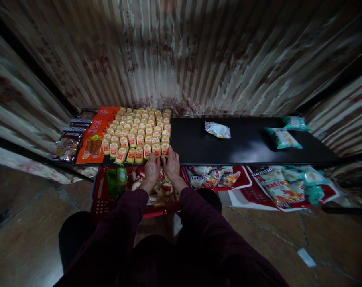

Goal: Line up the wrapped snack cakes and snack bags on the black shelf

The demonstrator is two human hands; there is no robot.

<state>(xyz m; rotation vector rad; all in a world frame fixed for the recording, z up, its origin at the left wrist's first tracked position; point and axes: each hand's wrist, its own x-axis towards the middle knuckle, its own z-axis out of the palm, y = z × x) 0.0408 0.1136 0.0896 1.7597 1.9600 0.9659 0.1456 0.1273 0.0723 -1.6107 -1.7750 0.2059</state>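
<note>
Rows of small yellow wrapped snack cakes (139, 129) cover the left part of a black shelf (193, 147), packed closely together. At the front right corner of these rows, my left hand (152, 170) has its fingers closed at a front snack cake (156, 150). Right beside it, my right hand (172, 162) grips the end snack cake (165, 150) of the front row. Both hands are close together, thumbs near each other, and the fingertips are partly hidden. Below my wrists sits a red basket (99, 195) holding mixed wrapped snacks.
Orange snack packs (93, 137) and brown bread packs (67, 143) lie at the shelf's left. A white packet (218, 130) and green packets (284, 138) lie to the right. Baskets with bagged snacks (215, 176) stand below, before a striped curtain (181, 59).
</note>
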